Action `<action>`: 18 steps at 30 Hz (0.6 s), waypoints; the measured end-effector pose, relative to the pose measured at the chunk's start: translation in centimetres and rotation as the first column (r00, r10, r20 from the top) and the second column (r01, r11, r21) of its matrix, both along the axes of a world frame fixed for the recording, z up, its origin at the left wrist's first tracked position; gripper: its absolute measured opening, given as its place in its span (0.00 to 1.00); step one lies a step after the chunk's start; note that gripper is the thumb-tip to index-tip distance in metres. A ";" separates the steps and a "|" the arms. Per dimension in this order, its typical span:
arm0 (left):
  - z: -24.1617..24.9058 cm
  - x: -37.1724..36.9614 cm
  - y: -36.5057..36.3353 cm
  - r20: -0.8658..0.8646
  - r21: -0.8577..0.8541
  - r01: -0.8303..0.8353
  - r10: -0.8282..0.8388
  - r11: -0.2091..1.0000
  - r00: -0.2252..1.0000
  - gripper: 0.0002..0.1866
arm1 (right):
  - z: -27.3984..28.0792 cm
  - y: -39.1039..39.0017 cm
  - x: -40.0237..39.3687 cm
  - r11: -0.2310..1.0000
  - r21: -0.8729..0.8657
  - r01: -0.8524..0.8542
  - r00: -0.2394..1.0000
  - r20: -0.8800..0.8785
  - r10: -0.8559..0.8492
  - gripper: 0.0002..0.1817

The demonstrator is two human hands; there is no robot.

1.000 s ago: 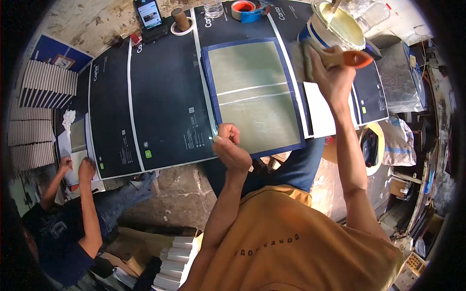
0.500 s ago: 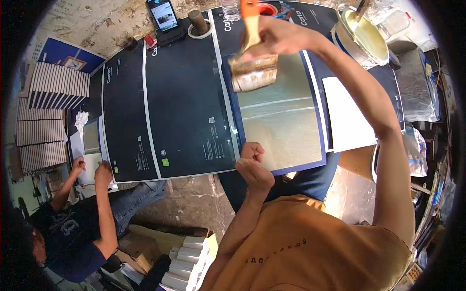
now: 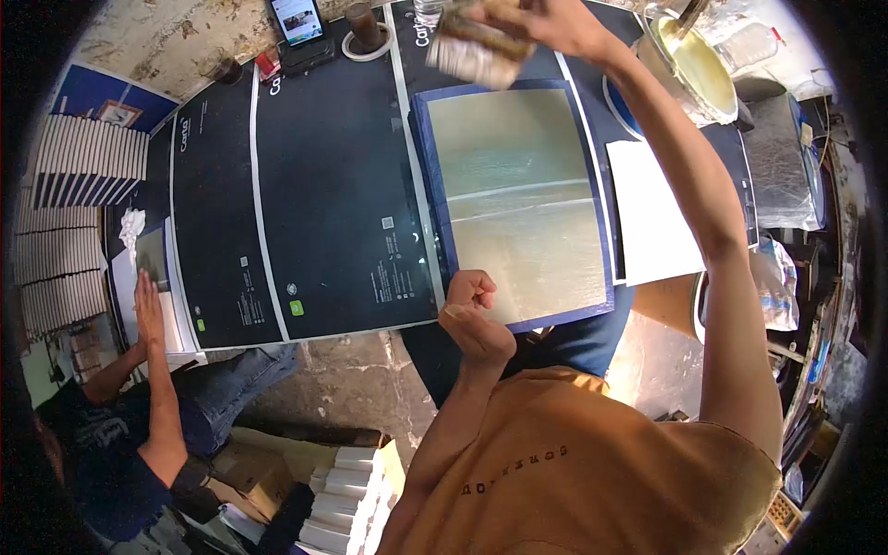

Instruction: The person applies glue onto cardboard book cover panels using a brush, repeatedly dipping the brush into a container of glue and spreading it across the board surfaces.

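Note:
My right hand [image 3: 560,23] is closed around a wide paintbrush [image 3: 481,51], which is blurred by motion. Its pale bristles hover above the far edge of a flat beige panel [image 3: 527,250]. A dark blue border frames this panel, two pale lines cross it, and its surface shines as if wet. Curled into a fist, my left hand [image 3: 474,314] lies at the panel's near left corner, and nothing shows between its fingers. A bucket [image 3: 661,60] of pale yellow paste, with a handle sticking out, stands to the right of the panel.
White sheets [image 3: 652,217] lie right of the panel. Black boards [image 3: 333,185] cover the table. A phone [image 3: 296,23] and a cup [image 3: 363,28] stand at the back. Stacked books [image 3: 92,162] are at left, where a co-worker's hand [image 3: 148,310] presses on a pale sheet.
My right hand has lifted the brush up and away toward the back of the table, uncovering the panel's far part. My left hand stays curled. The co-worker's hands have moved together.

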State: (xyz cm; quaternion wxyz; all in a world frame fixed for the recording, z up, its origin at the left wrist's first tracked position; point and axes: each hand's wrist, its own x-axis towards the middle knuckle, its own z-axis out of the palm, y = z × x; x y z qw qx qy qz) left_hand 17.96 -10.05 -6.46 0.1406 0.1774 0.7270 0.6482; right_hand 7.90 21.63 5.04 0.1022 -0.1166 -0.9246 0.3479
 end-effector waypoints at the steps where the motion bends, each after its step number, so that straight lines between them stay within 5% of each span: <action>1: 0.1 0.0 0.0 -0.004 -0.003 0.000 0.000 1.000 1.000 0.44 | -1.9 0.7 0.9 0.991 -0.062 -0.116 0.989 -0.099 0.110 0.15; 2: 0.1 -0.2 0.0 -0.021 0.006 0.001 -0.001 1.000 1.000 0.43 | -2.6 1.3 1.7 0.966 -0.107 -0.234 0.956 -0.207 0.208 0.16; 3: 0.2 -0.2 0.1 -0.037 0.015 0.006 -0.005 1.000 0.999 0.43 | -1.5 0.5 3.2 0.963 0.244 -0.114 0.957 -0.232 0.172 0.18; 4: 0.3 0.0 0.2 -0.052 0.023 0.013 -0.012 1.000 0.999 0.43 | -2.4 1.7 3.5 0.987 0.155 0.049 0.978 -0.209 -0.015 0.17; 6: 0.0 0.2 0.5 -0.073 0.046 -0.005 0.009 0.999 0.997 0.43 | -1.0 1.8 4.5 0.663 0.727 0.177 0.959 0.025 -0.283 0.13; 7: -0.2 0.2 0.4 -0.076 0.040 0.000 0.004 0.999 0.997 0.42 | 0.0 1.0 5.9 0.859 0.370 0.354 0.932 -0.058 -0.359 0.11; 8: -0.1 0.2 0.3 -0.077 0.027 0.004 -0.002 1.000 0.997 0.42 | -3.7 3.1 6.6 0.954 0.083 0.288 0.931 -0.257 -0.259 0.20; 10: 0.3 0.3 0.5 -0.109 0.039 -0.017 0.021 0.999 0.994 0.41 | -3.4 1.9 8.0 0.986 -0.137 0.098 0.984 -0.137 -0.117 0.21; 11: 0.1 0.3 0.6 -0.136 0.052 -0.024 0.031 0.998 0.990 0.40 | -4.9 3.4 8.2 0.959 0.249 0.138 0.974 -0.209 -0.086 0.22; 13: 0.0 0.5 0.5 -0.173 0.057 -0.021 0.030 0.998 0.984 0.39 | -4.2 3.1 9.1 0.842 0.301 0.447 0.894 -0.168 -0.414 0.23; 15: 0.0 0.4 0.5 -0.189 0.043 -0.021 0.029 0.999 0.982 0.40 | -5.4 4.7 9.5 0.708 0.421 0.566 0.824 -0.292 -0.485 0.25; 18: 0.4 0.6 0.7 -0.107 0.021 -0.017 0.019 1.000 0.994 0.41 | -5.2 1.4 11.5 0.974 -0.033 0.222 0.838 -0.504 -0.208 0.27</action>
